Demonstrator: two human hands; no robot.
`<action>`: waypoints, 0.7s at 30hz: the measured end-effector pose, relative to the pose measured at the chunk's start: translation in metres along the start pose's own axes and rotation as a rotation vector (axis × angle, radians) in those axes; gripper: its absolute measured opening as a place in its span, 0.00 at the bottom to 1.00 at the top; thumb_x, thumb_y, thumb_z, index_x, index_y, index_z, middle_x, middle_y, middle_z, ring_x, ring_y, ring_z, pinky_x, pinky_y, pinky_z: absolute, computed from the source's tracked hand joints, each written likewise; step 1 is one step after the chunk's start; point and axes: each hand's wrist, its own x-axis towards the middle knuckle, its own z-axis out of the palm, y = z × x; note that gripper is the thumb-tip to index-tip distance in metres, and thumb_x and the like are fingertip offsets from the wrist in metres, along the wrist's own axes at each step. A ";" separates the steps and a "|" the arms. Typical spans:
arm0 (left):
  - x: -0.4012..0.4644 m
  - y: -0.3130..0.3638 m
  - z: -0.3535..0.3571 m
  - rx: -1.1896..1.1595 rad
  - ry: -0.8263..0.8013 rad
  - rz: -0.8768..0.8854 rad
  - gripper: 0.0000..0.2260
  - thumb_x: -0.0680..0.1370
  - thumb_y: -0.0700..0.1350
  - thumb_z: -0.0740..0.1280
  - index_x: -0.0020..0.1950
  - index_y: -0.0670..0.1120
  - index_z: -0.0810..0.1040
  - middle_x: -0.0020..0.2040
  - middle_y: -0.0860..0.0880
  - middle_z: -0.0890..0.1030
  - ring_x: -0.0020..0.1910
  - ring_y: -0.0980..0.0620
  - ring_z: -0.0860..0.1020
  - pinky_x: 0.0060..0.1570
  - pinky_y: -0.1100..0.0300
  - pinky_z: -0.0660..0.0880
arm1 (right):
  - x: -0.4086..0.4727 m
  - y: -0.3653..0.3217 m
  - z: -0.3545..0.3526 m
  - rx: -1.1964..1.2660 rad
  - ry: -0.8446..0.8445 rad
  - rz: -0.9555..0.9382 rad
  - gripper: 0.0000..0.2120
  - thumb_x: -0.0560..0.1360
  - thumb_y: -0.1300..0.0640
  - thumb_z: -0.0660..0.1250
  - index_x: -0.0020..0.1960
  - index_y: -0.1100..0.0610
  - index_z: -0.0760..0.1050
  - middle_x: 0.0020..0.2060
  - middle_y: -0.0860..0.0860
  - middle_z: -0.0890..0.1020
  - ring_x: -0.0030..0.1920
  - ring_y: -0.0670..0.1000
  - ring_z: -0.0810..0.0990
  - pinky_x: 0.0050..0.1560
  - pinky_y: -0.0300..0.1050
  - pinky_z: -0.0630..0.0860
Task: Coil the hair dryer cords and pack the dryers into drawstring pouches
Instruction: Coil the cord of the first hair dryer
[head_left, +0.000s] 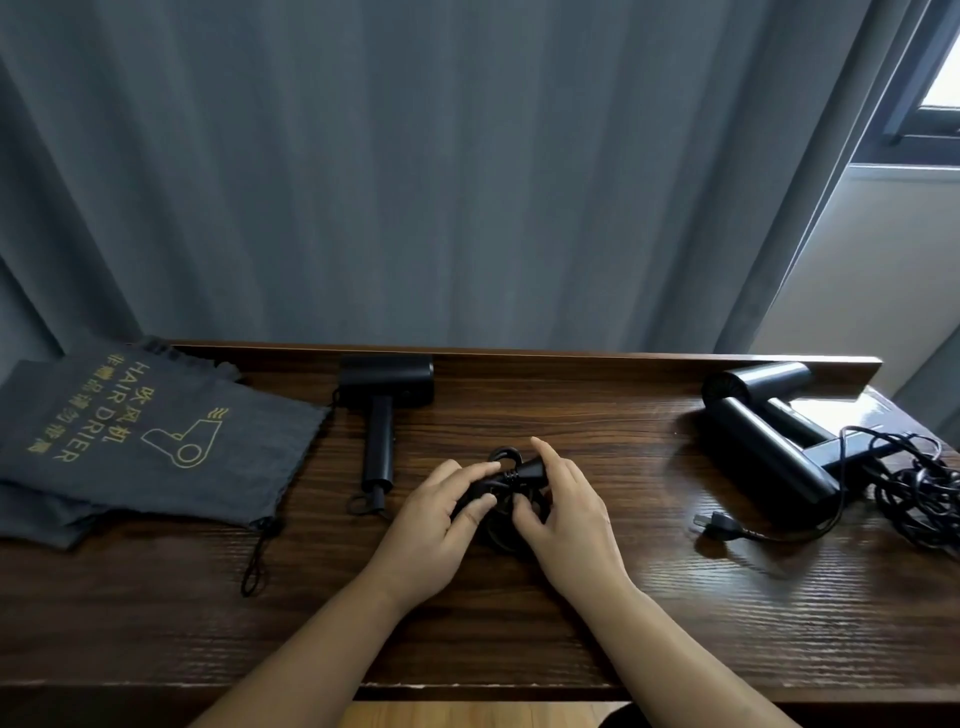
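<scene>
A black hair dryer lies at the back middle of the dark wooden table, handle toward me. Its cord is bundled into a black coil in front of it. My left hand and my right hand both grip that coil, and the plug end sticks up between my fingers. Two more black dryers lie at the right with a loose tangled cord and a free plug. Grey drawstring pouches printed "HAIR DRIER" are stacked at the left.
A pouch drawstring trails toward the table's front. A raised wooden lip runs along the back edge, with a grey curtain right behind it. A window shows at the upper right.
</scene>
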 end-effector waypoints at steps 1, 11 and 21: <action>0.000 0.000 -0.001 -0.006 0.025 0.007 0.15 0.83 0.44 0.64 0.70 0.53 0.76 0.50 0.58 0.76 0.53 0.57 0.77 0.51 0.70 0.72 | 0.000 0.001 0.001 -0.030 0.001 -0.006 0.30 0.78 0.55 0.68 0.78 0.49 0.63 0.56 0.39 0.75 0.56 0.39 0.74 0.54 0.25 0.68; 0.003 -0.003 0.001 0.027 0.038 -0.098 0.15 0.85 0.41 0.57 0.67 0.52 0.77 0.47 0.55 0.76 0.44 0.54 0.77 0.45 0.63 0.75 | -0.001 0.003 0.009 -0.213 0.006 -0.135 0.28 0.76 0.55 0.71 0.74 0.54 0.69 0.57 0.46 0.77 0.57 0.42 0.72 0.60 0.32 0.72; 0.003 -0.005 0.002 0.057 0.036 -0.027 0.12 0.80 0.47 0.69 0.63 0.55 0.82 0.45 0.57 0.79 0.47 0.57 0.79 0.48 0.59 0.77 | -0.003 0.001 0.009 -0.301 0.089 -0.203 0.26 0.72 0.60 0.71 0.70 0.59 0.74 0.54 0.50 0.76 0.53 0.48 0.77 0.54 0.33 0.72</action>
